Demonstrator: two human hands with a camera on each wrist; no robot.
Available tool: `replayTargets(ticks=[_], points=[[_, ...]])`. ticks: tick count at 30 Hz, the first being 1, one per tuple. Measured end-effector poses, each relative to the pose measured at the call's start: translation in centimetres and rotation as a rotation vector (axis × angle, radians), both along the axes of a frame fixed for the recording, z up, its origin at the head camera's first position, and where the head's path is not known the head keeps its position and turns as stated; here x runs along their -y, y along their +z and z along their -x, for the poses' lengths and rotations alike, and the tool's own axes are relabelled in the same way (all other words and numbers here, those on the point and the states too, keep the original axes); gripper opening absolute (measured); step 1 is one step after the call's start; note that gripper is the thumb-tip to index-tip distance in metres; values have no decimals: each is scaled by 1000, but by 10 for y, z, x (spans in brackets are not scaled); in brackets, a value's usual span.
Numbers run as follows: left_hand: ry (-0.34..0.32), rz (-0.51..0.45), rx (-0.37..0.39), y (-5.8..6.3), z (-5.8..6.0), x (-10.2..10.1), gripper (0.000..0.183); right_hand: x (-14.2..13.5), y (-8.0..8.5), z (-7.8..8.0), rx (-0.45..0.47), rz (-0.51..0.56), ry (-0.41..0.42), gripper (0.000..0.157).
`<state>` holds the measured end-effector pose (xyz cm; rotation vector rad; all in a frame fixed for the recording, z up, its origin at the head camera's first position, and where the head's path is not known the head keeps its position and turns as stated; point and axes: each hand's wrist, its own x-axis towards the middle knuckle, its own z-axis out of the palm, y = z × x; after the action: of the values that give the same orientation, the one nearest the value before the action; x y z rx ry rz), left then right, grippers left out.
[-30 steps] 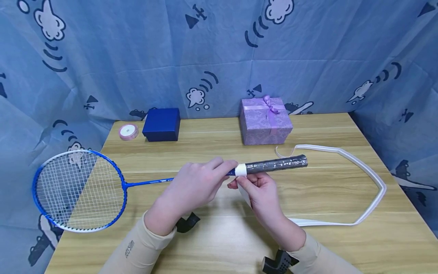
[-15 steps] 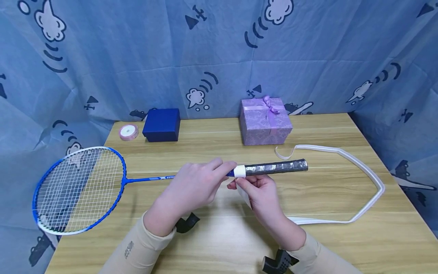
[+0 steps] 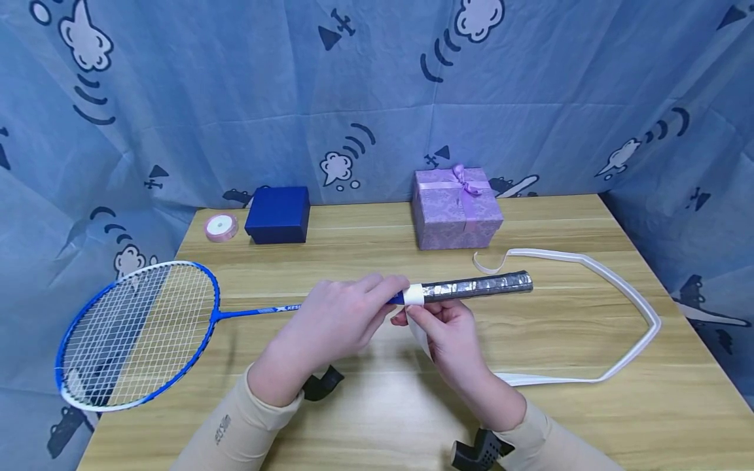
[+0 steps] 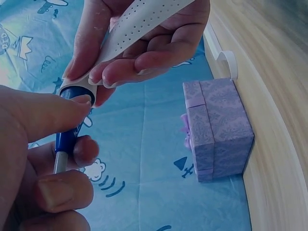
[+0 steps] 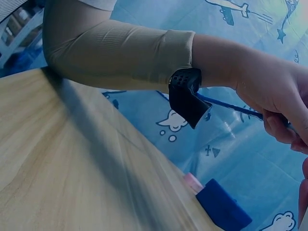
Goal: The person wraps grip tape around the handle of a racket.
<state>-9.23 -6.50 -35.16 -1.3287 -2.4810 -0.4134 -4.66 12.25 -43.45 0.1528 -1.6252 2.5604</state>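
A blue and white badminton racket (image 3: pixel 259 311) is held level above the table, its strung head to the left. My left hand (image 3: pixel 336 314) grips it where the shaft meets the handle, with the thumb on the blue cone (image 4: pixel 70 137) in the left wrist view. White perforated overgrip tape (image 3: pixel 414 294) circles the top of the dark, shiny handle (image 3: pixel 478 286). Just below that band, my right hand (image 3: pixel 450 330) pinches the tape between thumb and fingers. The tape's long tail (image 3: pixel 642 314) loops across the table to the right. Only a sliver of the right hand shows in the right wrist view.
At the back of the wooden table (image 3: pixel 365 418) stand a purple gift box (image 3: pixel 456 209) with a bow, a dark blue box (image 3: pixel 278 214) and a pink ribbon roll (image 3: pixel 221 226). A patterned blue cloth (image 3: pixel 377 78) hangs behind the table and at its sides.
The racket has rolled slightly about its shaft, so its head is tilted differently. The tape tail has shifted a little to the left. Both hands stay almost in place.
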Motion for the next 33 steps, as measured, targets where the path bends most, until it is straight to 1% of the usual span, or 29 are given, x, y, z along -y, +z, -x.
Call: replayTargets(ticks=[8,11,18,23,29,33], points=[[-12,-13,-88,0,1,1,25,-1,-1,-1,17,-1,-3,18],[-19,-21,-109,1,1,1,27,-1,-1,-1,34,-11,-6,16],[-24,-14,-104,3,1,0,34,-1,-2,-1,46,-4,-15,18],[-24,-13,-102,5,0,1,37,-1,-2,0,21,23,-16,20],[-36,-17,-116,8,-1,2,35,-2,-2,0,11,38,-15,20],[-44,-12,-135,7,0,2,38,-2,-3,0,11,39,-14,22]])
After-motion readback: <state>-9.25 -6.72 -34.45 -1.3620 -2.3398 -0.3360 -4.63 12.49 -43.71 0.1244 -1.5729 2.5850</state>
